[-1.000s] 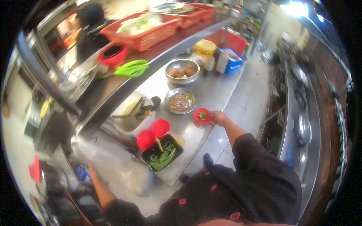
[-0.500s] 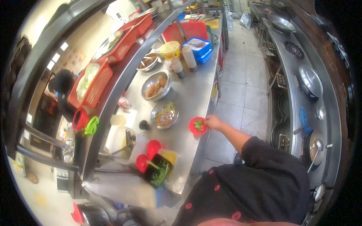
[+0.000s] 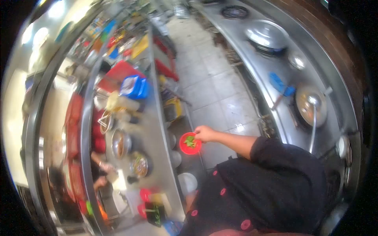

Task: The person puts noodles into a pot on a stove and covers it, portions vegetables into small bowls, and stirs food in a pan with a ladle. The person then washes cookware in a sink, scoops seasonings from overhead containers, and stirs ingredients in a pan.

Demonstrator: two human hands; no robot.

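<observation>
Head view, vs. 0.5 s earlier: red bowl (image 3: pixel 182 144) moved from above the counter's edge to clear of it, on the aisle side. Camera view swung too; counter now lies farther toward 9 o'clock.

Head view, now (clock face centred on frame): right hand (image 3: pixel 205 134) grasping red bowl by its rim, at the bowl's 2 o'clock. Bowl held off the counter, just below frame centre toward 6 o'clock; cut green leaves (image 3: pixel 190 141) inside. Skin-toned patch (image 3: pixel 190 200) at 6 o'clock, beside the black jacket (image 3: pixel 260 188), near a white bowl (image 3: pixel 187 183); cannot tell whether this is the left hand, nor its grip.

Steel counter (image 3: pixel 155 126) from 10 to 7 o'clock. On it: blue container (image 3: pixel 134 87) at 10; metal bowl of brown food (image 3: pixel 121 144) between 8 and 9; metal bowl of mixed vegetables (image 3: pixel 139 165) between 7 and 8; black tray (image 3: pixel 154 214) between 6 and 7. Co-worker's hands (image 3: pixel 106 166) at 8, across the counter.

Aisle's far side: wok (image 3: pixel 305 112) with ladle (image 3: pixel 313 126), near 3. Domed metal lid (image 3: pixel 267 33) between 1 and 2. Distant items blurred.
</observation>
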